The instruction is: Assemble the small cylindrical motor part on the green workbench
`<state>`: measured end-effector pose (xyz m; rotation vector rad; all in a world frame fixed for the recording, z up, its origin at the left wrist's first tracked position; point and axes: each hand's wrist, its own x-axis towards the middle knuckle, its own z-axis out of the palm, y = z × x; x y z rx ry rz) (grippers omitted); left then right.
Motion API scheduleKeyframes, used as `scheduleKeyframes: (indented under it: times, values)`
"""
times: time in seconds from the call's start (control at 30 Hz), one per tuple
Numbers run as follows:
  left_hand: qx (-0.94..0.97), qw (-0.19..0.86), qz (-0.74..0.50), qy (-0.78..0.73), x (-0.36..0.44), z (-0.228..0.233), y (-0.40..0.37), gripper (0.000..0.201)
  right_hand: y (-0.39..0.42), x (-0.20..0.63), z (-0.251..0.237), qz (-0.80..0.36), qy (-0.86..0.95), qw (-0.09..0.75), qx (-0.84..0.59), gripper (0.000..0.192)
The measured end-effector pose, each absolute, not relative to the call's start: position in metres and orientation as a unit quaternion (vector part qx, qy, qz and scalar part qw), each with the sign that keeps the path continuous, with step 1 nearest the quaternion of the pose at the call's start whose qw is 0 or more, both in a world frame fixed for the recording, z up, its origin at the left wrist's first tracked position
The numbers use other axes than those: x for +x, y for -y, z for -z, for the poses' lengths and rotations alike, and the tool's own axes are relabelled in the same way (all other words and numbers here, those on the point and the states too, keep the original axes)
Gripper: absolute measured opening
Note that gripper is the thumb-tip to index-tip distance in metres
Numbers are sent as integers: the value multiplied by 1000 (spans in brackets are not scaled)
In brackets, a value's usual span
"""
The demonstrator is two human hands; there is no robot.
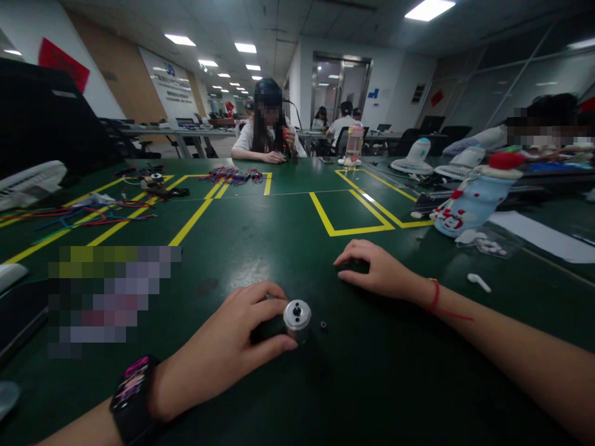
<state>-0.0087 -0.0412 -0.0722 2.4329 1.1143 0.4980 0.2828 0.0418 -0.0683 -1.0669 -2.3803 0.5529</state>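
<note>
My left hand (253, 322) grips a small silver cylindrical motor (297, 319) between thumb and fingers. The motor stands upright on the green table, its round end with a dark centre and small holes facing up. Just right of it lies a tiny dark metal ring-like part (323, 325). Farther to the right, my right hand (372, 265) rests near the tabletop, fingers curved and thumb apart, with nothing seen in it. A smartwatch (134, 391) is on my left wrist and a red string bracelet (434, 294) on my right.
Yellow tape outlines (362, 232) mark the green table (251, 238). Wires (111, 214) lie left, a wire bundle (235, 175) farther back. On the right are a blue bottle (478, 198), white fans (413, 158) and a white earbud (478, 283). A person (267, 124) sits opposite.
</note>
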Motion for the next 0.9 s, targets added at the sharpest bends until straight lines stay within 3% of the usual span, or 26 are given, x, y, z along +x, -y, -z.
scheduleKeyframes:
  times: [0.1, 0.2, 0.47, 0.73, 0.9]
  values:
    - [876, 202, -184, -397, -9, 71, 40, 19, -24, 270, 63, -220, 915, 169, -293, 24]
    - [879, 200, -181, -394, -9, 72, 38, 18, -12, 255, 65, -228, 926, 157, -257, 17]
    - [879, 189, -184, -398, -16, 79, 34, 21, -1, 221, 59, -280, 845, 355, -285, 6]
    - [884, 179, -187, -389, -14, 97, 28, 21, 7, 213, 67, -284, 863, 314, -277, 9]
    - [882, 189, -186, -391, -8, 89, 31, 20, -15, 238, 64, -270, 815, 378, -347, 13]
